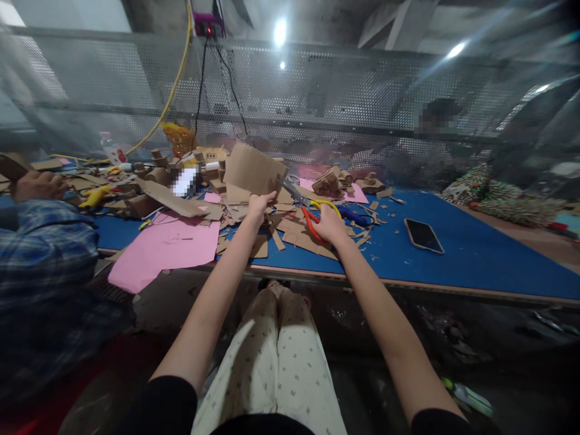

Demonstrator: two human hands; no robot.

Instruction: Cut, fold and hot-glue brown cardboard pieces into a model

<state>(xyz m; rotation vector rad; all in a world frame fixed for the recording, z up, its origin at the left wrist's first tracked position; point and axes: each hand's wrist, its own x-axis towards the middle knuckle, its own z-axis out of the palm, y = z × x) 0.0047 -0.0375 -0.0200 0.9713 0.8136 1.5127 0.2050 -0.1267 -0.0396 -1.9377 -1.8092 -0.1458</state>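
Note:
My left hand (261, 204) grips the lower edge of a brown cardboard piece (251, 172) and holds it up above the table. In my right hand (330, 225) is a pair of scissors (296, 193) with one red and one yellow handle loop. The blades point up and left, with their tips at the right edge of the cardboard. Whether the blades have cut into it I cannot tell. Cardboard scraps (306, 238) lie under both hands, and a blue tool (356, 215) rests just beyond my right hand.
A phone (424, 235) lies on the blue tabletop (480, 254) at the right. Pink paper (170, 244) hangs over the front edge at left. A co-worker's plaid sleeve (49, 235) is at far left, near a yellow glue gun (95, 196). Perforated metal panels (317, 90) stand behind.

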